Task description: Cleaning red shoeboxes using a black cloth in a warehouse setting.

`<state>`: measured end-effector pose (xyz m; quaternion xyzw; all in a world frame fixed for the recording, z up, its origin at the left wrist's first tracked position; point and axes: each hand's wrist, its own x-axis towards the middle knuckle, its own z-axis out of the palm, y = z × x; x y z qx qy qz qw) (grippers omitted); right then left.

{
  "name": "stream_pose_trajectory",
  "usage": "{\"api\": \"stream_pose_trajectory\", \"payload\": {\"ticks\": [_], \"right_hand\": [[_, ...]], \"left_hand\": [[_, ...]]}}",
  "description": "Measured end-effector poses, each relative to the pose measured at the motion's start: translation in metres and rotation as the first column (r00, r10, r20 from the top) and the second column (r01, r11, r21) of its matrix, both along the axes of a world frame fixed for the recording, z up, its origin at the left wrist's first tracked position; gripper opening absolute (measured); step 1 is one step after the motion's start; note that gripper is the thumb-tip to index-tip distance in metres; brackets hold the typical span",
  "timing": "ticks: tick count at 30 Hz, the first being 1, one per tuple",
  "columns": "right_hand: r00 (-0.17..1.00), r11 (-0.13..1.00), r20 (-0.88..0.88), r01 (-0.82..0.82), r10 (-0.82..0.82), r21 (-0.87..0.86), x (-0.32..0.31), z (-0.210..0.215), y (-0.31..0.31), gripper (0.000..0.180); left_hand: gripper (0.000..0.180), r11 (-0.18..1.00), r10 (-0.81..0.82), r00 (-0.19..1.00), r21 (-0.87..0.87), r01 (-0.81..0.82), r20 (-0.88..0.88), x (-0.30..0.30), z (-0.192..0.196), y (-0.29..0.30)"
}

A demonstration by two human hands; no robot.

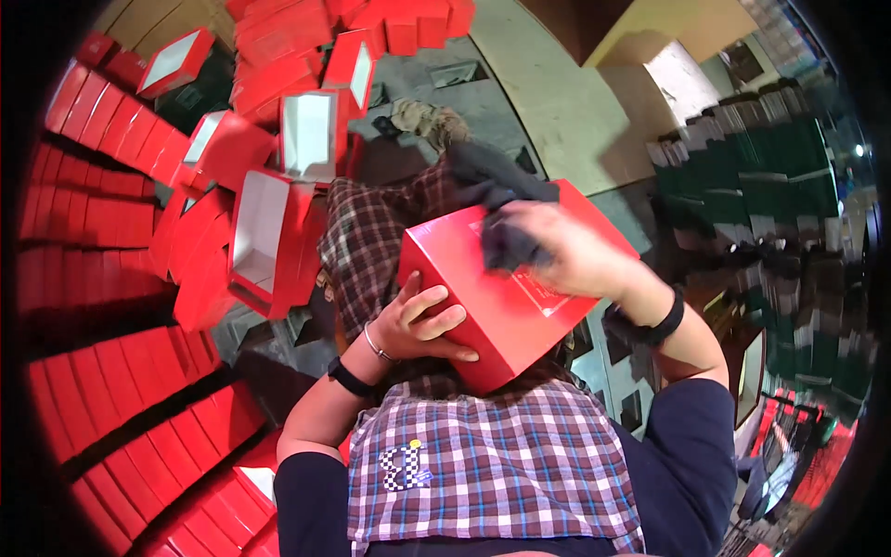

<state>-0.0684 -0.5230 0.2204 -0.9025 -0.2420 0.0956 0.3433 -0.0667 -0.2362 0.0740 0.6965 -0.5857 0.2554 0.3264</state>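
A glossy red box (506, 320) with a fine light-coloured frame printed on its face rests tilted on my lap, over a checked apron (492, 464). My left hand (422, 322) grips the near left corner of the box, fingers spread along its side. Over the box's face, my right hand (566, 251) is closed on a dark cloth (501, 200), which lies bunched against the red surface. Motion blurs that hand and the cloth. Part of the printed face is hidden beneath them.
Open red boxes with white insides (311, 135) lie heaped at the far left. Rows of stacked red boxes (102, 381) line the left side. Stacks of dark green boxes (780, 167) stand at the right. A cardboard carton (664, 32) is at the far right, beside a pale board (557, 102).
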Motion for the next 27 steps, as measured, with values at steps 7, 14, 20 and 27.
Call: {"api": "stream_pose_trajectory", "payload": {"ticks": [7,14,20,27], "right_hand": [[0.645,0.576,-0.17,0.75,-0.745,0.324,0.014,-0.091,-0.219,0.034],[0.538,0.28,-0.305,0.75,-0.786,0.6,0.052,-0.061,-0.147,0.031],[0.737,0.42,-0.295,0.613,-0.607,0.669,0.071,-0.023,-0.068,0.042],[0.857,0.767,0.243,0.237,-0.454,0.597,0.127,0.054,0.007,0.05]], "left_hand": [[0.044,0.779,0.418,0.605,-0.075,-0.623,-0.677,0.05,0.016,0.012],[0.055,0.561,-0.658,-0.06,-0.435,-0.705,-0.751,0.101,0.002,0.066],[0.053,0.484,-0.872,-0.22,-0.705,-0.519,-0.438,0.107,-0.043,0.11],[0.052,0.681,-0.561,-0.124,-0.371,-0.631,-0.818,0.102,-0.046,0.12]]}}
